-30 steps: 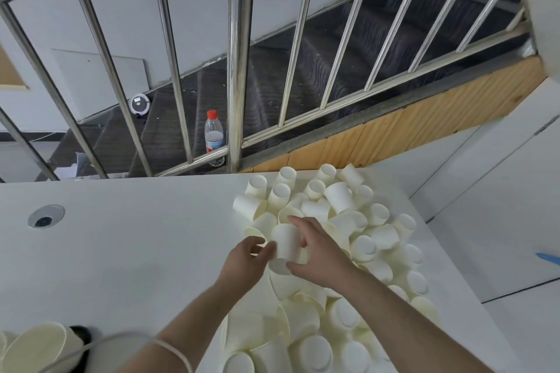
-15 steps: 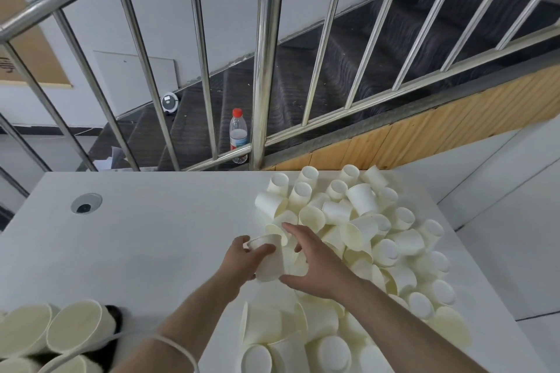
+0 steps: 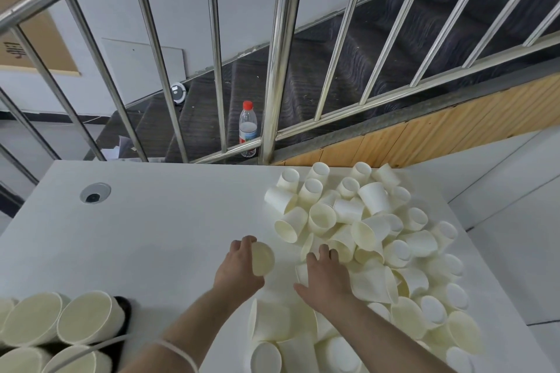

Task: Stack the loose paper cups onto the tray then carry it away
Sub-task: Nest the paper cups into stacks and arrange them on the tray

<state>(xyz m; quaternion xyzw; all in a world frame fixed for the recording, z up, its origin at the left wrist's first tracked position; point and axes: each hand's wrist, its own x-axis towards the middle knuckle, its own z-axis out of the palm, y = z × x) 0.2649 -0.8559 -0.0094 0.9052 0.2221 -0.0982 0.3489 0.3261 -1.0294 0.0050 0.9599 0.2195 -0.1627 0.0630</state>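
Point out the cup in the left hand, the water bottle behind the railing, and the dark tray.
cup in the left hand (image 3: 262, 258), head view, on its open mouth.
water bottle (image 3: 248, 128), head view, on the clear body.
dark tray (image 3: 125, 312), head view, on its exposed black corner.

Loose cups (image 3: 372, 239) lie heaped on the right half of the table (image 3: 157, 221). The left hand (image 3: 239, 263) sits just left of the heap, a cup (image 3: 262, 258) in it; the right hand (image 3: 325, 277) rests on the heap's near edge. Stacked cups (image 3: 60, 324) lie at the near left corner. Behind the table, a railing (image 3: 272, 70); beyond it, a bottle (image 3: 248, 127).
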